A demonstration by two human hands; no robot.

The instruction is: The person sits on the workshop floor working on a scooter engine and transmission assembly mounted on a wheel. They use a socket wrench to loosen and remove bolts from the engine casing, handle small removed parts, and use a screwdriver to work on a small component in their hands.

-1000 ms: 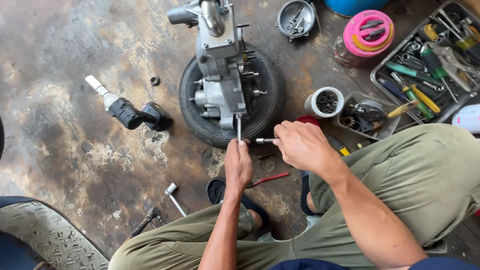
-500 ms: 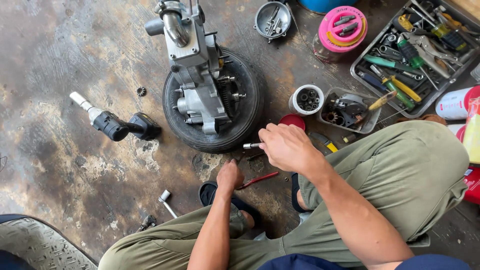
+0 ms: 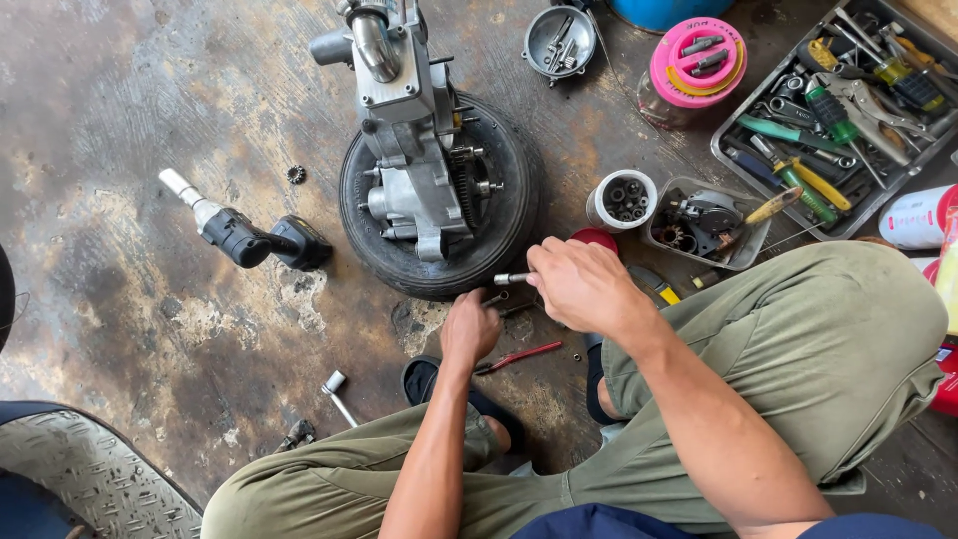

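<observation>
A grey metal engine case point(image 3: 414, 160) stands upright inside a small black tyre point(image 3: 504, 215) on the stained concrete floor. My right hand point(image 3: 584, 287) is closed around a short metal tool point(image 3: 511, 278) whose silver tip points left, just in front of the tyre. My left hand point(image 3: 471, 329) rests low on the floor by the tyre's near edge, fingers curled around small metal pieces point(image 3: 496, 297); what it grips is hidden. Red-handled pliers point(image 3: 519, 356) lie right beside it.
A black impact wrench point(image 3: 249, 235) lies left of the tyre. A grey tool tray point(image 3: 843, 110), a clear box of parts point(image 3: 704, 220), a white cup of sockets point(image 3: 624, 200), a pink-lidded jar point(image 3: 697, 60) and a metal bowl point(image 3: 559, 42) sit at the right and back. A socket extension point(image 3: 337, 394) lies near my knee.
My left hand has come down from the engine case to the floor in front of the tyre. My right hand stays by the tyre with the metal tool.
</observation>
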